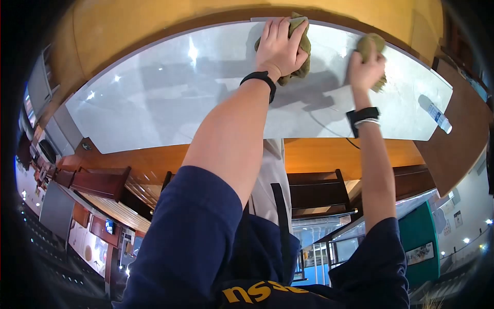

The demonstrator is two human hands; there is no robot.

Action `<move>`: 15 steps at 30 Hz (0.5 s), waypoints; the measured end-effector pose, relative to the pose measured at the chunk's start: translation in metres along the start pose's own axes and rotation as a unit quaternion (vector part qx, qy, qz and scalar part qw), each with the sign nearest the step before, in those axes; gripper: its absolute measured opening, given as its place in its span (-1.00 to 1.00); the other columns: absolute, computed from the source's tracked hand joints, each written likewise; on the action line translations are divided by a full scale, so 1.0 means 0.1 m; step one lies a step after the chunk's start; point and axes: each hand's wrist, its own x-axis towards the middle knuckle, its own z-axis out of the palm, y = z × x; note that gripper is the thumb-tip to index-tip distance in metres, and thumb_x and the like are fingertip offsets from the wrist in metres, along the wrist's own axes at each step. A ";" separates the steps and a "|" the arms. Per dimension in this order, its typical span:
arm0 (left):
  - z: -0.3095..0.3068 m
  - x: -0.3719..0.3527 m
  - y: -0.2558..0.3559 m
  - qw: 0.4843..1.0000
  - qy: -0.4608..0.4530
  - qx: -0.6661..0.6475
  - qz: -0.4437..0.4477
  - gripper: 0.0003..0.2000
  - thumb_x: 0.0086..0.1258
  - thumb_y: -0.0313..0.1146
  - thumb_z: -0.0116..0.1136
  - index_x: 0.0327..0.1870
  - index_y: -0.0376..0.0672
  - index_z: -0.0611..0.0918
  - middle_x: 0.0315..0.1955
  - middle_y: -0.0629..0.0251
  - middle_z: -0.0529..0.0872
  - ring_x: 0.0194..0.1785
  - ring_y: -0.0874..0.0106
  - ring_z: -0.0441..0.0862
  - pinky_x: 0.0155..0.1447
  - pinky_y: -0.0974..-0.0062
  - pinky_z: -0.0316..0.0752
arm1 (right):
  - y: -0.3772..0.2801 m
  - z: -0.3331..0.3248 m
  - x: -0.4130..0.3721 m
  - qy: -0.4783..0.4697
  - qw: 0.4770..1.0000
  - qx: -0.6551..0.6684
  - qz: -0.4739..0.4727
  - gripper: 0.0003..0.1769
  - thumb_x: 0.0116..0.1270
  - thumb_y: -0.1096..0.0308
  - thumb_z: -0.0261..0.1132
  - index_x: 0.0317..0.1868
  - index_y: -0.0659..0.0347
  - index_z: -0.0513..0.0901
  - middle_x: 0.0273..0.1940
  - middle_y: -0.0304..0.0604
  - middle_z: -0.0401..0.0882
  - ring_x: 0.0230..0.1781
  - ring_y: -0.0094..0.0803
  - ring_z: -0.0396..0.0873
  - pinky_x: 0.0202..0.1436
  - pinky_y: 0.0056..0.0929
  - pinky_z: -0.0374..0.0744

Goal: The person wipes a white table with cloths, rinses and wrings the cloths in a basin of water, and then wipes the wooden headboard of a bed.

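Note:
Near the far edge of a glossy white tabletop (170, 98), my left hand (280, 46) presses on a crumpled olive-green cloth (301, 59), its fingers bent over it. Farther right, my right hand (366, 69) grips another olive-green cloth (371, 44), somewhat blurred; parts of this cloth show above and beside the hand. Both cloths touch the tabletop, and the two hands are apart. Each wrist wears a black band. A clear bottle with a blue and white label (437, 116) lies on its side at the tabletop's right end.
A thin dark cable (329, 129) runs over the tabletop's near edge, left of my right wrist. Dark wooden chairs (319, 190) stand below the near edge. A brown wooden surface (458, 139) adjoins on the right, and a yellowish wooden surface (154, 26) lies beyond the far edge.

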 end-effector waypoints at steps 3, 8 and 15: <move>0.02 0.01 0.01 1.000 0.002 0.003 -0.005 -0.45 0.01 -0.26 0.02 0.17 0.04 0.42 -0.11 0.08 0.42 0.07 0.11 0.34 0.29 0.14 0.13 | -0.60 0.04 -0.32 -0.029 0.998 0.030 -0.053 -0.42 -0.08 0.26 0.29 0.09 -0.06 0.52 -0.17 0.04 0.38 -0.15 -0.06 0.36 -0.06 -0.19 0.37; -0.16 0.05 0.10 0.999 -0.031 -0.007 -0.017 -0.40 0.01 -0.25 0.05 0.21 -0.09 0.37 -0.02 -0.08 0.39 0.10 -0.01 0.31 0.27 0.07 0.17 | -0.96 -0.02 -0.91 -0.053 0.995 0.073 -0.049 -0.28 -0.24 0.36 0.40 0.10 -0.15 0.52 -0.15 -0.09 0.34 -0.17 -0.13 0.33 -0.07 -0.26 0.37; -0.22 0.06 0.10 0.999 -0.047 0.014 -0.016 -0.39 0.00 -0.30 0.03 0.21 -0.12 0.36 -0.08 -0.04 0.39 0.06 0.00 0.31 0.25 0.08 0.17 | -0.20 -0.48 -1.50 -0.195 0.928 0.100 -0.300 -0.36 -0.14 0.32 0.34 0.10 -0.14 0.53 -0.20 -0.22 0.40 -0.21 -0.30 0.40 -0.11 -0.36 0.39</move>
